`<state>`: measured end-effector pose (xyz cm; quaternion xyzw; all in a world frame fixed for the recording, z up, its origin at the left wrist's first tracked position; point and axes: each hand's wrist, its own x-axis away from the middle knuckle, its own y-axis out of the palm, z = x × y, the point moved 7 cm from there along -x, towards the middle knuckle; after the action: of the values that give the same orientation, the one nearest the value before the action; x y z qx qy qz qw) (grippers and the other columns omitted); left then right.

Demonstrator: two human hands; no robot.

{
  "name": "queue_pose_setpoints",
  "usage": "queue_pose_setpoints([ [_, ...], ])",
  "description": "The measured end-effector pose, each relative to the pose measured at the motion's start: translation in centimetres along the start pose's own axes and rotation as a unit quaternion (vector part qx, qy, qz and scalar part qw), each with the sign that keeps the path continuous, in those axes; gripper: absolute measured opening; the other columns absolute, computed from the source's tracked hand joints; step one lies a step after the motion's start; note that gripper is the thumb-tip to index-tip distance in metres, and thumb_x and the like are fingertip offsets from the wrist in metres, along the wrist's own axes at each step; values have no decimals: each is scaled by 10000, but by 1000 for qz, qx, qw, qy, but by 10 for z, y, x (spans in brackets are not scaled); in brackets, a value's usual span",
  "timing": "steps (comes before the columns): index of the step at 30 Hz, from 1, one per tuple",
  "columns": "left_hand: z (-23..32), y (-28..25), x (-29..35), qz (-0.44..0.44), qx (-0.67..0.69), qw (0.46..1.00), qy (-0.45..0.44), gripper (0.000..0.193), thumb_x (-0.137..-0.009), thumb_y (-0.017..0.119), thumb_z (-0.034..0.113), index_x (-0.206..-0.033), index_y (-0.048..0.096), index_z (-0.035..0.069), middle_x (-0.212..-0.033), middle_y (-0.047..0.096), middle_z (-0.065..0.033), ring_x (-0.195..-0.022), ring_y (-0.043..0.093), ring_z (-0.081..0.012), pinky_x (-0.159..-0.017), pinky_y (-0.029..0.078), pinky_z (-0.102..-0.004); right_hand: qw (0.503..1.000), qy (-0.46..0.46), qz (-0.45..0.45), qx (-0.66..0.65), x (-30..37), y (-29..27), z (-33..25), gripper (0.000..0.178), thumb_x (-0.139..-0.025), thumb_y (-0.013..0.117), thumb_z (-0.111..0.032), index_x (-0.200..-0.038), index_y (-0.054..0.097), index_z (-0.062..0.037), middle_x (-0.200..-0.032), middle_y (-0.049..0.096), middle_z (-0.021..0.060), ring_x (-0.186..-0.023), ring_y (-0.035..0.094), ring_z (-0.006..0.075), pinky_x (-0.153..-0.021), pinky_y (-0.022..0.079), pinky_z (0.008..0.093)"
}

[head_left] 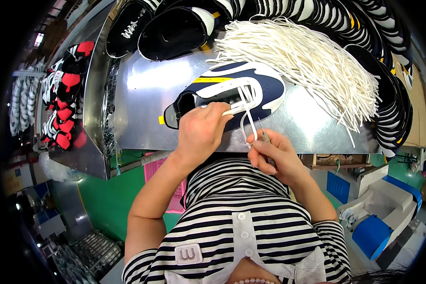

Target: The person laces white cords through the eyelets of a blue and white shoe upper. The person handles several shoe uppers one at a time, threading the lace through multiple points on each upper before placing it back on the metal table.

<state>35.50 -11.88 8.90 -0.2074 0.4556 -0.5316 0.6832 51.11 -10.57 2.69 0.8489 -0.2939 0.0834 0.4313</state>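
White lace (252,120) is threaded at the toe end of the throat on a navy/white shoe upper (225,86). Upper lies on the metal surface (146,104) right in front of the person, toe to their right, heel to their left, throat facing up, so the eyelet rows look easy to get at.

Left grip (201,130): closed on the near edge of the opening, probably steadying it, since the upper looks light and soleless. Can't tell if it pins lace too; fingers hide that.

Right grip (274,156): closed round the handle of a slim pointed tool (266,137), thin tip up toward the upper. Lace loop hangs right by those fingers. Tool held low and short, likely for control.

Loose lace pile (298,61) sits just beyond the toe, to the right, presumably for easy reach. More uppers (307,16) nest in an arc round the far and right sides; nesting likely saves room.

Markings: yellow tab (161,120) at the heel, yellow strip (215,80) along the far side, no lettering I can make out on either. Shirt (270,208) carries a pale square badge (188,254) with one raised symbol.
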Motion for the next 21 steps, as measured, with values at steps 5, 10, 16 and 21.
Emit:
queue_pose_setpoints([
  [5, -9, 19, 5, -85, 19, 995, -40, 178, -861, 703, 110, -1019, 664, 39, -891, 689, -123, -727, 651, -307, -648, 506, -368, 952, -83, 47, 291, -11, -2, -22, 116, -948, 646, -132, -922, 653, -20, -793, 639, 31, -657, 530, 24, -603, 399, 172],
  [10, -20, 27, 1, -149, 77, 980, -105, 240, -924, 638, 159, -1119, 662, 22, -1022, 693, -157, -916, 666, -324, -800, 519, -366, 936, -225, 104, 250, -40, -18, -51, 132, -914, 683, -80, -1023, 686, -5, -868, 676, 8, -803, 581, 42, -749, 462, 203],
  [16, -26, 28, 2, -127, 143, 974, -125, 280, -875, 700, 294, -1047, 682, 74, -958, 699, -145, -869, 672, -324, -744, 516, -406, 904, -313, 164, 240, -56, -26, -47, 118, -893, 695, -47, -1000, 698, 2, -900, 699, 7, -817, 600, 45, -738, 480, 212],
  [21, -22, 31, 0, -163, 69, 969, -171, 313, -810, 787, 236, -1019, 681, 29, -964, 717, -124, -828, 692, -292, -744, 526, -335, 899, -318, 180, 242, -59, -25, -42, 129, -883, 705, -37, -1003, 692, 6, -897, 701, 28, -811, 610, 56, -721, 488, 215],
])
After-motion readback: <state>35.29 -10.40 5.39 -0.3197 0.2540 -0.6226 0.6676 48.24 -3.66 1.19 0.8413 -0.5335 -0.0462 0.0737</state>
